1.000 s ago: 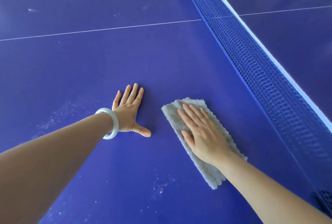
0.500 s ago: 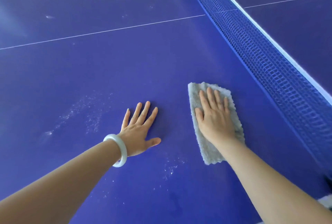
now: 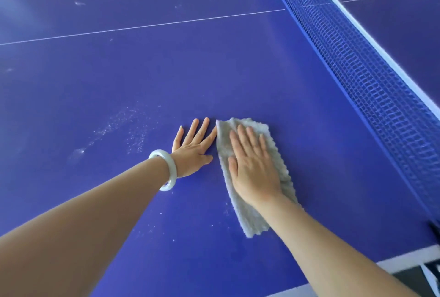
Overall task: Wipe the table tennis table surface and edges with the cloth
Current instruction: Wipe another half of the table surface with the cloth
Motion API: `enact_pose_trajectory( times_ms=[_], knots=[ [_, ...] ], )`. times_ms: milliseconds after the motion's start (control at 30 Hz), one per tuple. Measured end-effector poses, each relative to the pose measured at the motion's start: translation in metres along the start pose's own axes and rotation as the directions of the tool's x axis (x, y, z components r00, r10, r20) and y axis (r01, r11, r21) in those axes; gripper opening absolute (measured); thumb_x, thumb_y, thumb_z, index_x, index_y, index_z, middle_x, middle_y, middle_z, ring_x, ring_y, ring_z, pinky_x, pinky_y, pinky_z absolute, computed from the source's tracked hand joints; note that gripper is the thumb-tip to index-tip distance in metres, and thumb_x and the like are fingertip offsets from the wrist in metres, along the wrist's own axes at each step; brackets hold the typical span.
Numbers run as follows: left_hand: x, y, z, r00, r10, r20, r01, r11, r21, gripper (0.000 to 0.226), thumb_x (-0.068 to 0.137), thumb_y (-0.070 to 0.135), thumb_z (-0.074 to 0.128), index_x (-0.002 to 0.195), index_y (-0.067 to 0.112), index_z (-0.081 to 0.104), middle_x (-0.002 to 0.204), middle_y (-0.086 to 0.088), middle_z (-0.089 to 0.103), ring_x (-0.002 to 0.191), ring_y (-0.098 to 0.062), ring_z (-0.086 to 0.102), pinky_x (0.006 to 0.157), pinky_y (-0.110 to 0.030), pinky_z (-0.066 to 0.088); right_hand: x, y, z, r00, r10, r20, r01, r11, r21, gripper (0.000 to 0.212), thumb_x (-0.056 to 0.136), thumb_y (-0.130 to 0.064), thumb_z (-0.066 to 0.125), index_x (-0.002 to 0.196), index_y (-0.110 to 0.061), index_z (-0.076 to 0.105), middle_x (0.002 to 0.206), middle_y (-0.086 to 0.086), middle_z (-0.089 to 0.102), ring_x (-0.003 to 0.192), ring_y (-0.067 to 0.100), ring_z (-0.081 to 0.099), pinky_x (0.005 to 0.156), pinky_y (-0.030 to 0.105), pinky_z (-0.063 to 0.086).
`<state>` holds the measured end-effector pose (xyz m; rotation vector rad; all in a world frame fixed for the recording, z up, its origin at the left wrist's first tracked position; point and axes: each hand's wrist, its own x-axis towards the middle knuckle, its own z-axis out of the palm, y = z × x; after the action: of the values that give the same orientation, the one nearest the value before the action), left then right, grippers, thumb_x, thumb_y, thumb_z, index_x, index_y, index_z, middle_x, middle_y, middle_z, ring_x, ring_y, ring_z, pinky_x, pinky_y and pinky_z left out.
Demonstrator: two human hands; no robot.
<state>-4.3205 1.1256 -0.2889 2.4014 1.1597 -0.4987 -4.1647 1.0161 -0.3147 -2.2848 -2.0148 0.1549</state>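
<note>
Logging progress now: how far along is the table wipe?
Looks done: the surface between cloth and net shows no dust. In hand: the right hand presses the cloth flat. Remaining: the dust patch left of the left hand, far specks, the white edge.

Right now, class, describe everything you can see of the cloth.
The cloth is pale grey, nubbly, towel-like, a long rectangle with ragged edges. It lies flat on the blue table, near the net. The right hand presses flat on its middle, fingers straight; both ends show. The left hand lies alongside, forefinger at its edge.
</note>
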Motion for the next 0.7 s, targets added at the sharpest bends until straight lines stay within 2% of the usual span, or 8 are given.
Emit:
enact_pose_trajectory(
  times_ms=[67,133,233,300,367,500,567,700],
  knots=[
    [0.001,0.001,0.002,1.0,-0.013,-0.023,0.013,1.0,-0.012,0.075,0.102,0.021,0.036,0.153,0.039,-0.017,0.159,0.011,-0.03,0.145,-0.013,-0.031,0.118,-0.04,-0.019,-0.034,0.0,0.003,0.981,-0.193,-0.003,0.193,0.981,0.009,0.056,0.106,-0.033,0.021,0.158,-0.012,0.024,0.167,0.005,0.015,0.155,0.019,0.006,0.126,0.045,0.011],
    [0.001,0.0,0.002,1.0,-0.013,-0.028,0.013,1.0,0.011,0.08,0.099,0.014,0.036,0.153,0.038,-0.017,0.159,0.01,-0.029,0.146,-0.015,-0.03,0.118,-0.041,-0.018,-0.035,0.024,-0.002,0.969,-0.245,0.0,0.245,0.969,-0.004,0.054,0.107,-0.032,0.025,0.157,-0.013,0.029,0.166,0.003,0.021,0.155,0.018,0.012,0.126,0.044,0.013],
    [0.0,0.001,0.001,1.0,-0.007,-0.027,0.008,0.999,0.044,0.083,0.097,0.01,0.038,0.153,0.036,-0.018,0.16,0.008,-0.029,0.146,-0.017,-0.029,0.12,-0.042,-0.015,-0.001,0.054,-0.013,0.999,0.038,0.001,-0.038,0.997,-0.065,0.055,0.107,-0.029,0.024,0.159,-0.014,0.019,0.167,0.004,0.013,0.155,0.019,0.009,0.126,0.043,0.007],
    [-0.002,0.002,-0.001,1.0,-0.014,-0.026,0.015,0.999,0.033,0.083,0.097,0.01,0.039,0.154,0.035,-0.017,0.16,0.008,-0.029,0.147,-0.018,-0.028,0.12,-0.042,-0.015,0.017,0.043,-0.014,0.956,0.292,0.001,-0.292,0.955,-0.048,0.058,0.106,-0.032,0.018,0.16,-0.014,0.007,0.169,0.006,0.002,0.155,0.021,0.001,0.126,0.044,0.002],
    [-0.003,0.004,-0.002,0.999,-0.017,-0.033,0.019,0.999,0.035,0.082,0.098,0.011,0.04,0.154,0.035,-0.015,0.16,0.008,-0.028,0.147,-0.017,-0.027,0.12,-0.042,-0.014,0.011,0.006,-0.007,0.936,0.351,-0.013,-0.351,0.936,-0.013,0.061,0.105,-0.033,0.016,0.16,-0.01,0.006,0.168,0.011,0.001,0.155,0.025,0.0,0.125,0.047,0.002],
    [-0.007,0.004,-0.003,0.998,-0.001,-0.066,0.002,1.0,0.007,0.079,0.099,0.014,0.042,0.155,0.034,-0.011,0.162,0.007,-0.024,0.148,-0.017,-0.025,0.12,-0.041,-0.014,-0.056,-0.022,0.003,0.994,-0.111,0.015,0.111,0.994,0.004,0.059,0.103,-0.032,0.024,0.156,-0.006,0.03,0.164,0.012,0.023,0.153,0.027,0.018,0.123,0.05,0.019],
    [-0.009,0.003,-0.002,0.996,0.007,-0.085,-0.006,1.0,0.022,0.077,0.101,0.018,0.041,0.156,0.033,-0.01,0.162,0.006,-0.023,0.149,-0.017,-0.024,0.121,-0.042,-0.013,-0.055,0.022,-0.006,0.983,-0.183,0.008,0.183,0.983,0.017,0.057,0.102,-0.03,0.028,0.153,-0.007,0.037,0.162,0.01,0.03,0.151,0.026,0.026,0.12,0.051,0.025],
    [-0.019,0.001,0.014,0.981,0.039,-0.192,-0.017,0.993,0.114,0.072,0.102,0.04,0.038,0.156,0.032,-0.01,0.162,0.002,-0.027,0.148,-0.021,-0.027,0.119,-0.046,-0.017,-0.018,0.1,-0.022,0.982,0.188,-0.014,-0.189,0.979,-0.074,0.057,0.105,-0.029,0.018,0.159,-0.011,0.018,0.167,0.007,0.013,0.155,0.022,0.012,0.126,0.045,0.009]
  ],
)
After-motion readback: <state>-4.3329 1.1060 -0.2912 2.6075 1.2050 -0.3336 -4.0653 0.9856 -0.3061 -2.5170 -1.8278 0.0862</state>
